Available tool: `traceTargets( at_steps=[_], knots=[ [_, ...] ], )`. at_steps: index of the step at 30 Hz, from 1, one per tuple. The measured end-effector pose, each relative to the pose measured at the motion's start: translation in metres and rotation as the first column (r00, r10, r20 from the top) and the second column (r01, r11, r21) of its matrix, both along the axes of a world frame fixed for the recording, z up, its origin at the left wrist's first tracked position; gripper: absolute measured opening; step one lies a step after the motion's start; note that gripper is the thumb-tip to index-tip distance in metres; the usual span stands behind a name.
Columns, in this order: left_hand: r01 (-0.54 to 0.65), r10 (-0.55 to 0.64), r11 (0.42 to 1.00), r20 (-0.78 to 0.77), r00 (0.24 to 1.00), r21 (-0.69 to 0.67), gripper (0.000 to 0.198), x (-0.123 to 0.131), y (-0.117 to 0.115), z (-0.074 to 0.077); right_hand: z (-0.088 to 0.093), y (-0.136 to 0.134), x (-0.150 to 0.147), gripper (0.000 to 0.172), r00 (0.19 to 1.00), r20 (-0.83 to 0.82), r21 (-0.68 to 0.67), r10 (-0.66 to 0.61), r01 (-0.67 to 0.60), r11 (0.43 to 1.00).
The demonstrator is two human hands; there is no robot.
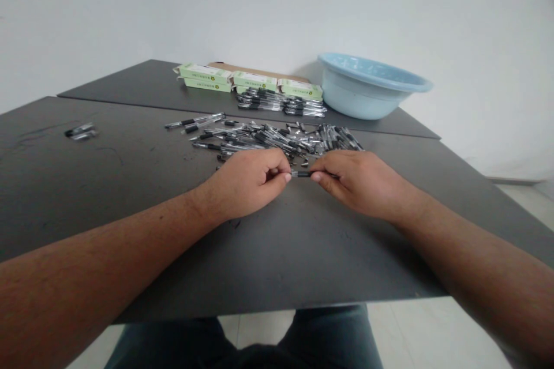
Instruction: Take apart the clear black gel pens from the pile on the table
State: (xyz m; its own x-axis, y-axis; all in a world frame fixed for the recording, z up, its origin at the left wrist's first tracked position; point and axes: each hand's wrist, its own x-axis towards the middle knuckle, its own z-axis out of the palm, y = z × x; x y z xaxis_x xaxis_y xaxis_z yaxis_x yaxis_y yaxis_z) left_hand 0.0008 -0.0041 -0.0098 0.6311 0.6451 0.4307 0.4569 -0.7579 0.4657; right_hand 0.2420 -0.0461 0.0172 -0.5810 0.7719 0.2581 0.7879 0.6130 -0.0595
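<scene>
Head view: a pen is held level between two bare hands, just on the near side of a loose pile of pens and pen parts. Its left end is pinched between the thumb and bent forefinger of the left hand; its right end is gripped by the thumb and fingers of the right hand, by which that end is hidden. Only a short clear and black stretch is left exposed between the fingertips. Whether the pen is touching the dark table cannot be told.

The pile is spread across the table beyond both hands, partly covered by them. Behind it, neat stacks of pens are laid in front of green-and-white boxes, which are set in a row, stacked at the left. To the right of the boxes, a light blue basin is placed near the white wall. Well apart at the left, a small blurred cluster of pen parts is seen.
</scene>
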Motion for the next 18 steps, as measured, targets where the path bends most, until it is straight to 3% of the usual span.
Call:
traceTargets(
  at_steps=[4,7,18],
  knots=[
    [-0.006,0.006,1.0,0.003,1.0,0.014,0.01,-0.0003,0.0008,-0.0012,-0.0003,-0.0001,0.0,0.021,0.997,-0.071,0.007,-0.012,0.013,1.0],
    [0.007,-0.007,1.0,0.001,1.0,0.015,0.009,-0.0004,0.001,-0.0014,0.0001,-0.0002,-0.0008,0.015,0.999,-0.034,-0.001,-0.017,0.017,1.0],
    [-0.005,0.005,1.0,-0.013,1.0,0.006,0.009,-0.0005,-0.0008,0.0002,-0.0013,0.0009,-0.0004,0.018,1.0,-0.006,-0.01,0.011,-0.011,1.0]
  ],
)
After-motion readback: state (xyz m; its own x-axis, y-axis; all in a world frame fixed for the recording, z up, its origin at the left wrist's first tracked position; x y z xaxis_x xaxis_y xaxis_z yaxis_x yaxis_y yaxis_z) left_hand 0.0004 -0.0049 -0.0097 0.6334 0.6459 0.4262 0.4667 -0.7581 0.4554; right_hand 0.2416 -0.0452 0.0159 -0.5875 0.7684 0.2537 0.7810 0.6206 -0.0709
